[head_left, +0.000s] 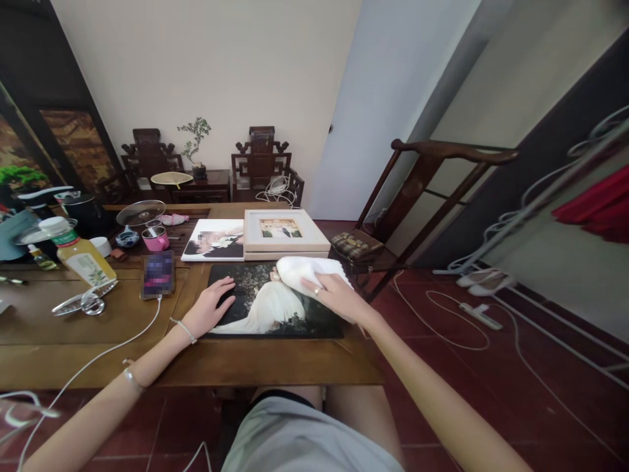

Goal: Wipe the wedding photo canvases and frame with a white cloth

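the left hand point(209, 308) lies palm down on the left edge of a dark photo print point(275, 301) that rests flat on the wooden tabletop point(98, 341) right in front of the person. its fingers point(223, 287) are spread and loose, pressing on the print and closed around nothing. the left forearm comes in low from the lower left, with a thin bracelet at the wrist and another further down the arm.

the right hand point(331, 295) rests on a white cloth point(307, 270) that is bunched on the upper right part of the print. the palm faces down, the fingers lie flat across the cloth and curl only lightly over it, and a ring shows on one of them. the right arm stretches in from the lower right, nearly straight, crossing the near right corner of the tabletop.

just behind the print stand a boxed framed photo point(285, 233) and, to its left, a white-edged photo point(213, 239) lying flat. left of the print a phone point(158, 273) lies face up with a white cable point(98, 357) running off toward the near edge. further left are a juice bottle point(81, 255) on its side, a pink cup point(156, 238) and a small fan point(140, 213). a dark wooden chair point(417, 196) stands tilted beside the tabletop's right end, over red floor tiles.
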{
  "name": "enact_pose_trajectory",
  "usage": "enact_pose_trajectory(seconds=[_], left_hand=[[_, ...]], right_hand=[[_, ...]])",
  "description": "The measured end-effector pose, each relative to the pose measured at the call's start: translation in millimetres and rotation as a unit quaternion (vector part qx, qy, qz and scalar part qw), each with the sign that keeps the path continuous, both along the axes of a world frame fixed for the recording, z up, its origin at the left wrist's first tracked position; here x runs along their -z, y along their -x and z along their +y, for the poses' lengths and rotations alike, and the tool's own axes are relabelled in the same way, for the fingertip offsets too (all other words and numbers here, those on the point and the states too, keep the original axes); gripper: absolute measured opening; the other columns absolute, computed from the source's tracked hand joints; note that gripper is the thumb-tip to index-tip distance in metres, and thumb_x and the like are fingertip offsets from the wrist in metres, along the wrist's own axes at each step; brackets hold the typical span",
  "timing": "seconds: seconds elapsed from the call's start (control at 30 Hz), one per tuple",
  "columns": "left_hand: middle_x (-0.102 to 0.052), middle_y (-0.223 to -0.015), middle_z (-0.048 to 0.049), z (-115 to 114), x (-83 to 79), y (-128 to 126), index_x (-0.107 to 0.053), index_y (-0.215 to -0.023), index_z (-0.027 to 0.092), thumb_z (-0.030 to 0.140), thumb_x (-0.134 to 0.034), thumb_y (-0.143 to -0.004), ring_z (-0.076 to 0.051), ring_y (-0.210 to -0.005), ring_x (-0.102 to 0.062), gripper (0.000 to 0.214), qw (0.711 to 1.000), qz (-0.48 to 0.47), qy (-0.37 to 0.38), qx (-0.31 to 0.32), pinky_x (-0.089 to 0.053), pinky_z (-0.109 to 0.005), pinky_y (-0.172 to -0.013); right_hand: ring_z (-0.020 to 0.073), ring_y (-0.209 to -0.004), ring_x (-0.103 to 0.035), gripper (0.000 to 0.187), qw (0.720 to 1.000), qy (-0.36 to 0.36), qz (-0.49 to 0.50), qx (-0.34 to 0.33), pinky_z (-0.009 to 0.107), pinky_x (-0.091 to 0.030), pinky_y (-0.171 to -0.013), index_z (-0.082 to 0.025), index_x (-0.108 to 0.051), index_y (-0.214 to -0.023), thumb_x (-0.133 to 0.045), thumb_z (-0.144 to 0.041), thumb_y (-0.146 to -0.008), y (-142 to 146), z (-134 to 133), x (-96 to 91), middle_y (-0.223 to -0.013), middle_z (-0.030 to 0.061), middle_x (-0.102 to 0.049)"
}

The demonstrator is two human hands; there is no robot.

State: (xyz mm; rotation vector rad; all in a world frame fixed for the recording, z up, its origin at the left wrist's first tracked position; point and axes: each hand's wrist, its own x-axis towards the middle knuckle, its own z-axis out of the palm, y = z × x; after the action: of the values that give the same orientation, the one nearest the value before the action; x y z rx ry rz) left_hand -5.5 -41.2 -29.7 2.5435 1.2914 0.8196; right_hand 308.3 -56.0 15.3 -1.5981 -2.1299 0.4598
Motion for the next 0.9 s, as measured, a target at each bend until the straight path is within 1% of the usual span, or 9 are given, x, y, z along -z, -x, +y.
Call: enact_pose_trajectory(seconds=[0.1, 0.23, 0.3, 0.37, 0.47, 0.6, 0.77, 0.83, 0.9], left_hand=[[-0.056, -0.130, -0.0133, 0, 0.0, 0, -0.059, -0.119, 0.013, 0.038, -0.043, -0.093, -0.023, -0.124, -0.050, 0.039, 1.000, 0.005, 0.002, 0.000, -0.039, -0.042, -0.107], [-0.055, -0.131, -0.0135, 0, 0.6, 0, -0.057, -0.122, 0.014, 0.038, -0.041, -0.093, -0.024, -0.124, -0.049, 0.041, 1.000, 0.005, 0.002, 0.000, -0.039, -0.044, -0.107], [-0.055, -0.131, -0.0139, 0, 1.0, 0, -0.057, -0.122, 0.013, 0.038, -0.041, -0.093, -0.025, -0.124, -0.050, 0.041, 1.000, 0.005, 0.003, 0.001, -0.039, -0.044, -0.106], [-0.055, -0.131, -0.0142, 1, 1.4, 0, -0.057, -0.121, 0.014, 0.038, -0.041, -0.093, -0.026, -0.123, -0.050, 0.041, 1.000, 0.003, 0.003, 0.003, -0.040, -0.044, -0.106], [-0.055, -0.131, -0.0132, 2, 1.8, 0, -0.057, -0.121, 0.015, 0.039, -0.042, -0.093, -0.026, -0.123, -0.051, 0.040, 1.000, -0.002, 0.002, 0.009, -0.040, -0.045, -0.105], [-0.053, -0.132, -0.0136, 2, 1.2, 1, -0.056, -0.122, 0.015, 0.038, -0.041, -0.093, -0.026, -0.124, -0.050, 0.040, 1.000, 0.007, 0.007, 0.015, -0.039, -0.044, -0.106], [-0.052, -0.133, -0.0133, 3, 1.5, 2, -0.055, -0.124, 0.015, 0.038, -0.040, -0.094, -0.025, -0.126, -0.048, 0.041, 1.000, 0.013, 0.011, 0.019, -0.038, -0.043, -0.107], [-0.052, -0.133, -0.0140, 3, 1.9, 2, -0.055, -0.124, 0.014, 0.038, -0.040, -0.094, -0.025, -0.126, -0.047, 0.041, 1.000, 0.014, 0.011, 0.019, -0.037, -0.044, -0.107], [-0.052, -0.133, -0.0145, 3, 2.0, 2, -0.055, -0.124, 0.013, 0.038, -0.040, -0.094, -0.026, -0.126, -0.048, 0.042, 1.000, 0.012, 0.010, 0.016, -0.037, -0.044, -0.108]], right_hand=[[0.0290, -0.095, -0.060, 0.043, 0.999, 0.020, -0.035, -0.014, 0.034, -0.040, -0.085, -0.017, -0.063, -0.081, -0.034, -0.045, -0.093, 2, -36, -2.5, -0.091, 0.0131, -0.068], [0.0315, -0.112, -0.054, 0.043, 0.994, 0.091, -0.056, -0.028, 0.037, -0.040, -0.092, -0.020, -0.065, -0.089, -0.038, -0.052, -0.090, -7, -90, -3.7, -0.110, 0.0132, -0.065], [0.0320, -0.120, -0.048, 0.043, 0.991, 0.117, -0.049, -0.047, 0.038, -0.038, -0.095, -0.022, -0.066, -0.094, -0.040, -0.055, -0.088, -14, -107, -4.1, -0.115, 0.0119, -0.064], [0.0318, -0.120, -0.047, 0.044, 0.989, 0.131, -0.037, -0.062, 0.038, -0.038, -0.097, -0.023, -0.067, -0.096, -0.040, -0.056, -0.088, -19, -113, -4.6, -0.116, 0.0113, -0.064], [0.0306, -0.106, -0.055, 0.046, 0.991, 0.121, -0.022, -0.058, 0.038, -0.040, -0.092, -0.021, -0.067, -0.090, -0.039, -0.057, -0.088, -21, -96, -4.4, -0.105, 0.0113, -0.066], [0.0273, -0.088, -0.059, 0.047, 0.996, 0.064, 0.013, -0.062, 0.035, -0.042, -0.084, -0.018, -0.065, -0.079, -0.037, -0.054, -0.089, -17, -42, -3.4, -0.089, 0.0097, -0.068], [0.0281, -0.097, -0.058, 0.043, 0.996, 0.032, 0.050, -0.066, 0.035, -0.039, -0.091, -0.015, -0.067, -0.093, -0.041, -0.049, -0.089, -15, 21, -3.4, -0.104, 0.0102, -0.068], [0.0278, -0.098, -0.058, 0.042, 0.997, 0.026, 0.051, -0.058, 0.034, -0.039, -0.091, -0.014, -0.066, -0.096, -0.041, -0.047, -0.090, -13, 32, -1.8, -0.107, 0.0108, -0.067], [0.0273, -0.097, -0.059, 0.041, 0.998, 0.013, 0.049, -0.047, 0.033, -0.039, -0.090, -0.013, -0.066, -0.096, -0.041, -0.045, -0.090, -10, 33, 0.9, -0.105, 0.0117, -0.067]])
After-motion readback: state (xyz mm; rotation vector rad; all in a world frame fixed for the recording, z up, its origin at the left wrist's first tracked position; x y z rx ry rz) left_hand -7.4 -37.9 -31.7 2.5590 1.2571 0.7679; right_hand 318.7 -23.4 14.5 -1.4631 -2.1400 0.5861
